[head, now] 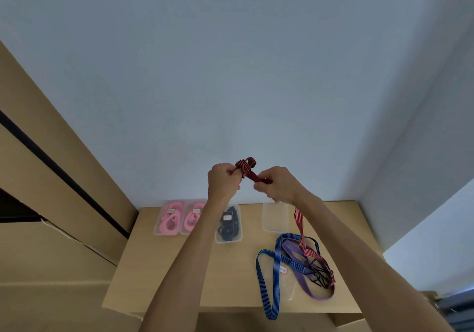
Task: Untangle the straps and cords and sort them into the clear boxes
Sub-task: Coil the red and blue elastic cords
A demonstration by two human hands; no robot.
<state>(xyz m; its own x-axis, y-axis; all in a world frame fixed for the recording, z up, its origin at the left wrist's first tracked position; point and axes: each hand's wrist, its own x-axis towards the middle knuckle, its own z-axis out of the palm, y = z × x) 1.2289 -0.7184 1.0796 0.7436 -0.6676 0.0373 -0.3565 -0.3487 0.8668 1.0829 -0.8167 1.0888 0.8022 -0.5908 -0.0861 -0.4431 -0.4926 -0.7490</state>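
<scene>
Overhead, the left hand (222,180) and right hand (278,184) both pinch a red striped strap (246,168) (its tail hangs to the table (179,267)), winding it.

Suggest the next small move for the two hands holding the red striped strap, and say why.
Probably keep winding: both hands hold the red strap coiled up top, but its tail still hangs into the tangle on the table, so draw it free first.

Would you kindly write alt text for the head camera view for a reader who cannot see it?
Two raised hands, left hand and right hand, wind a red striped strap whose tail hangs to a tangle of blue strap and purple strap on a wooden table. Behind stand clear boxes of pink and black cords.
</scene>
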